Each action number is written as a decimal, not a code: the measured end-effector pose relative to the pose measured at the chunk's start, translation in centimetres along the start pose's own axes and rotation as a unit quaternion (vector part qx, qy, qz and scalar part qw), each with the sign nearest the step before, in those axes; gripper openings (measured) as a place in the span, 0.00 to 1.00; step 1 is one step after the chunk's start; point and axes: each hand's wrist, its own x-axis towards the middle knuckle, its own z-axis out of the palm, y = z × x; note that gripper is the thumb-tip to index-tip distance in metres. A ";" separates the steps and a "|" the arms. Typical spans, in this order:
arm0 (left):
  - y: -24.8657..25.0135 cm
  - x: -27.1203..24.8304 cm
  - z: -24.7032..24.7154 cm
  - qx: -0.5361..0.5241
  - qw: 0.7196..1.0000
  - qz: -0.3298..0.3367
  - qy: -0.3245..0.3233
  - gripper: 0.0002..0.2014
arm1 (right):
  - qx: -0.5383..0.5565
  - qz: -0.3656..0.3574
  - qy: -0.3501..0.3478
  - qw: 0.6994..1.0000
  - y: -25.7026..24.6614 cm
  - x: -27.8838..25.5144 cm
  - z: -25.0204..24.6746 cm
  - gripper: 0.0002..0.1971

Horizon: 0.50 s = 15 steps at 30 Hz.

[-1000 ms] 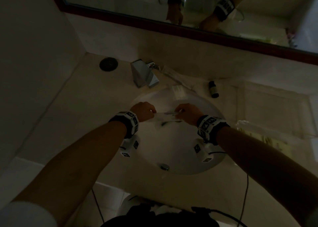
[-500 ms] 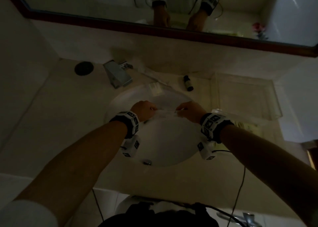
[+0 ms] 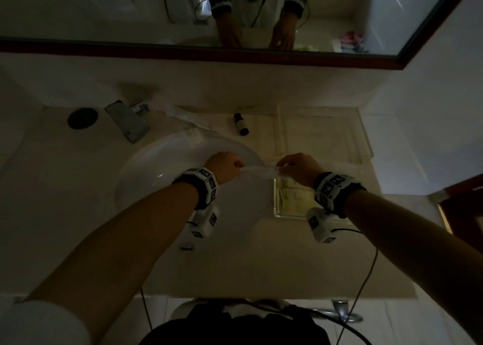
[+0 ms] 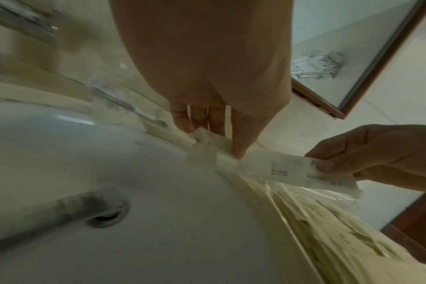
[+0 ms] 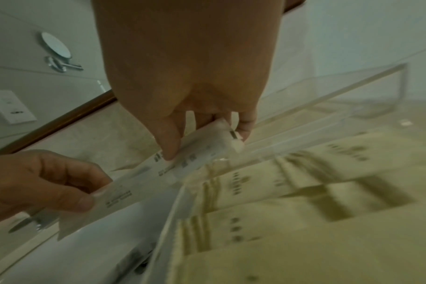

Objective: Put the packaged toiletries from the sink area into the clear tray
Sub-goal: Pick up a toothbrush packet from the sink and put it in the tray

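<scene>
Long white printed toiletry packet (image 3: 257, 171) hung level between both hands above the white sink's (image 3: 156, 161) right rim, beside the clear acrylic tray (image 3: 364, 146) on the beige desk (image 3: 65, 187). Left hand (image 3: 226, 168) pinched one end in its grip; right hand (image 3: 299, 168) pinched the other.

Dark print lines on the white packet (image 4: 289, 170) and on the yellowish packets in the clear tray (image 5: 399, 73) are too blurred to read; no legible text elsewhere.
</scene>
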 end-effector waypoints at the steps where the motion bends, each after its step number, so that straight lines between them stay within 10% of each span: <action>1: 0.7 0.1 0.3 0.004 1.000 0.009 0.003 0.14 | 0.000 0.001 0.005 1.000 0.7 -0.3 -0.4 0.10; 15: 9.9 2.6 4.3 0.036 0.997 0.069 -0.012 0.15 | -0.048 0.050 0.046 0.997 9.6 -3.5 -4.6 0.13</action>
